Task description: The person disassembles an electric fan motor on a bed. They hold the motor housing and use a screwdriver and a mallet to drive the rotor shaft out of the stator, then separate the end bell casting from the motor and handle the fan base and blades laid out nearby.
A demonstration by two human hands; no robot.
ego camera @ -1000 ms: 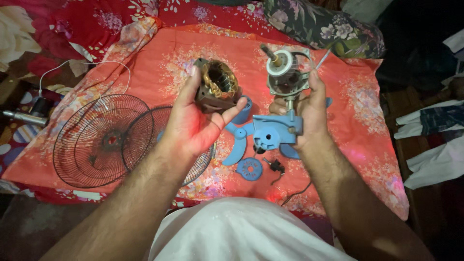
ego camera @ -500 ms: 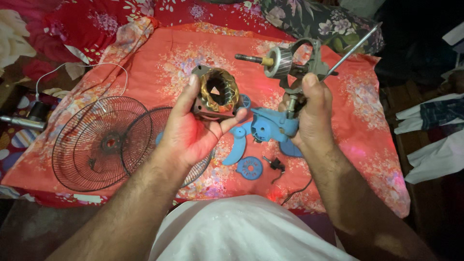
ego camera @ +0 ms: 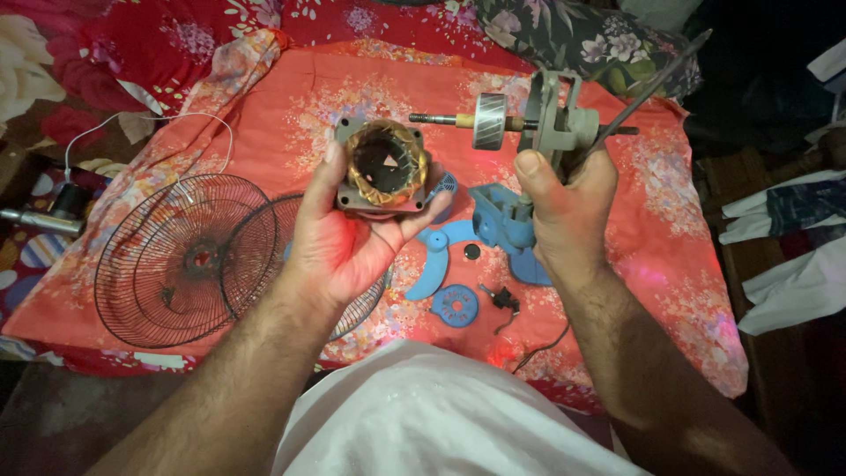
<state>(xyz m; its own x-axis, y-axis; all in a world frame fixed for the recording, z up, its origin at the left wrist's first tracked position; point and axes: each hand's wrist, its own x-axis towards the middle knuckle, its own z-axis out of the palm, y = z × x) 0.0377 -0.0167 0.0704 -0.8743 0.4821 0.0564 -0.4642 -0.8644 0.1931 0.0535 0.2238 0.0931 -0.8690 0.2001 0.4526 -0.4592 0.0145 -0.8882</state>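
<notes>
A square motor stator (ego camera: pixel 381 167) with copper windings around a round central opening is held up in the left hand (ego camera: pixel 348 238), above the middle of the red floral cloth (ego camera: pixel 291 97) that covers the surface below. The left fingers (ego camera: pixel 328 181) are curled around the stator's lower and left sides, with the thumb (ego camera: pixel 423 218) pressed against its lower right corner, so the part is firmly gripped. The opening is turned toward the camera.

In the right hand (ego camera: pixel 564 207) a grey motor bracket (ego camera: pixel 560 119) is gripped, the fingers closed around its lower part. A rotor (ego camera: pixel 489 121) on a long shaft projects horizontally from the bracket toward the left, its tip ending just above the stator's upper right corner; whether the two touch cannot be told. A thin dark rod (ego camera: pixel 652 84) is also clasped in the right hand and slants up toward the far right corner of the cloth.

Beneath the hands, on the cloth, a blue plastic housing (ego camera: pixel 498 220), a blue fan blade (ego camera: pixel 432 264), a small blue round cap (ego camera: pixel 456 306) and a small black part (ego camera: pixel 504 298) are seen. Two wire fan guards (ego camera: pixel 176 260) lie overlapping near the left edge of the cloth, and a white cable (ego camera: pixel 150 119) loops beyond them. A white garment (ego camera: pixel 423 414) covers the lap at the near edge.
</notes>
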